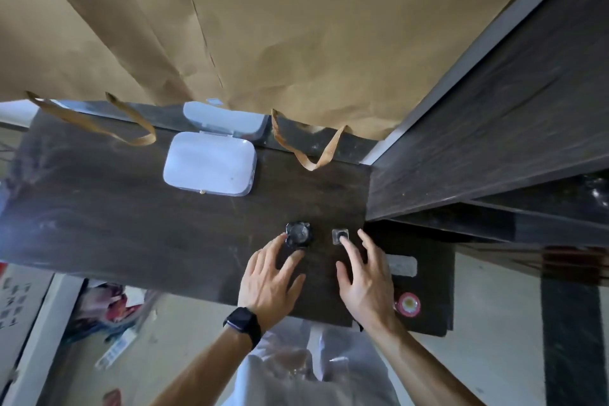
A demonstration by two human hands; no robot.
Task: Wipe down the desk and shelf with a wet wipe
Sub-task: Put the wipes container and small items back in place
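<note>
Two hands over dark counter (pixel 131 214) | left hand (pixel 270 277) spread, fingertips at dark round jar (pixel 298 234), not gripping | right hand (pixel 365 277) spread, fingertip on small square jar (pixel 340 237) | white wipe box (pixel 211 163) near back edge, lid up | wipes likely soft, damp, light; pinch top sheet | no legible writing on box; round red sticker (pixel 408 304) unreadable.

Dim, soft, motion-blurred view; wide-angle edge warping.
</note>
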